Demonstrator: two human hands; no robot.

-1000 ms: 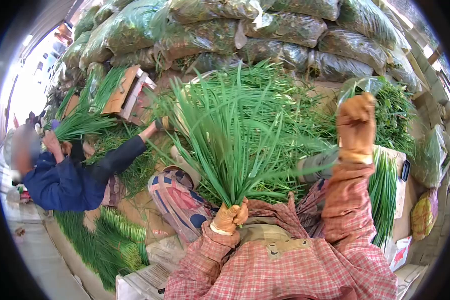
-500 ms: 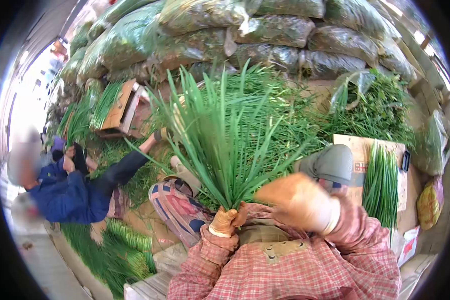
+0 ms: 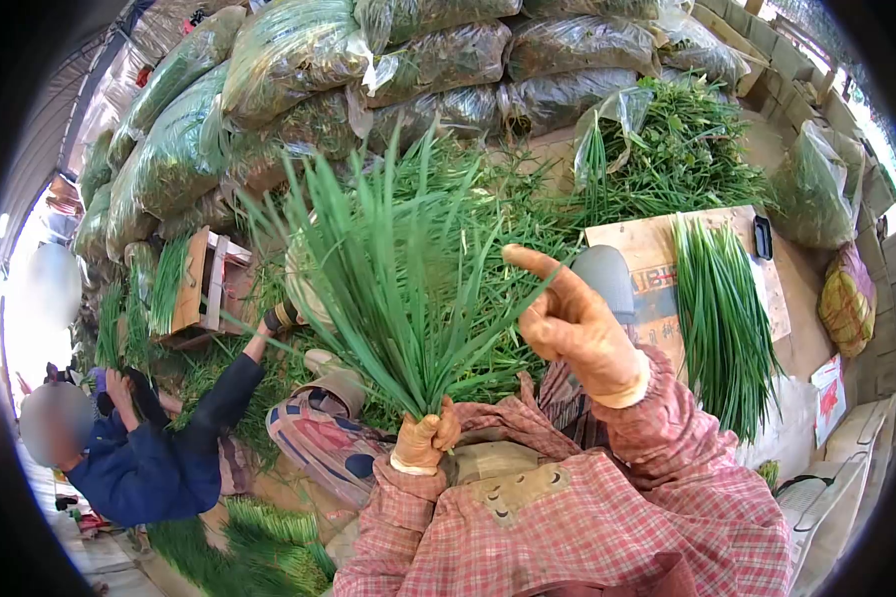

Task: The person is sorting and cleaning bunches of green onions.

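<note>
My left hand (image 3: 426,440), in a tan glove, is closed round the lower ends of a bunch of garlic chives (image 3: 388,308). The long flat leaves fan upward and outward from that grip. My right hand (image 3: 587,333), gloved the same way, is raised just right of the bunch. Its index finger points left, apart from the thumb, while the other fingers curl in. One leaf of the bunch reaches up to this hand and overlaps the index finger. Farther right, a laid-out bundle of chives (image 3: 722,318) rests on a wooden board (image 3: 627,239).
Loose greens (image 3: 528,209) cover the floor ahead. Stuffed plastic sacks (image 3: 448,60) are stacked behind them. A co-worker in blue (image 3: 159,468) sits at left, near a wooden box (image 3: 194,284). More chives (image 3: 269,547) lie at lower left. A black tray (image 3: 763,237) sits on the board.
My right hand has risen from a blurred sweep near my lap, its index finger now extended. My left hand keeps hold of the chives. The view has swung to the right.
</note>
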